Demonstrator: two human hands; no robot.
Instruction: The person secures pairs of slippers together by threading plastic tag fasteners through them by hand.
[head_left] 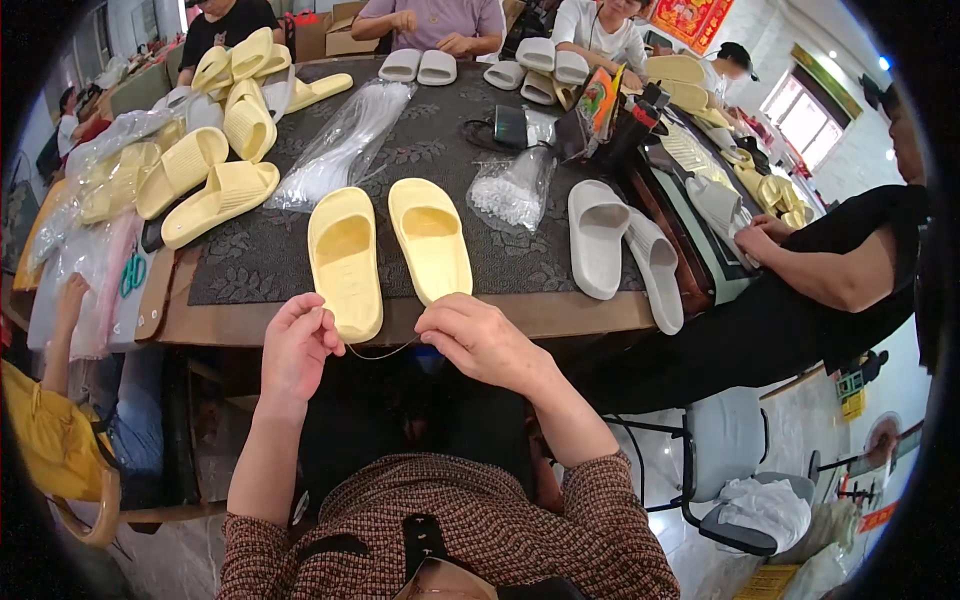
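Note:
Two pale yellow slide sandals lie side by side on the table before me, the left slide (345, 285) and the right slide (432, 250), open tops up. A thin cord (380, 356) sags between my hands, just off the table's near edge. My left hand (295, 350) pinches one end by the heel of the left slide. At the heel of the right slide, my right hand (480, 335) is closed on the other end. Its knuckles hide the fingertips and part of that heel.
Grey slides (600, 240) lie to the right. Ahead are a bag of white strands (345, 145) and a bag of small white pieces (515, 190). More yellow slides (220, 200) and teal scissors (132, 273) are left. A co-worker's arm (850, 265) reaches in from the right.

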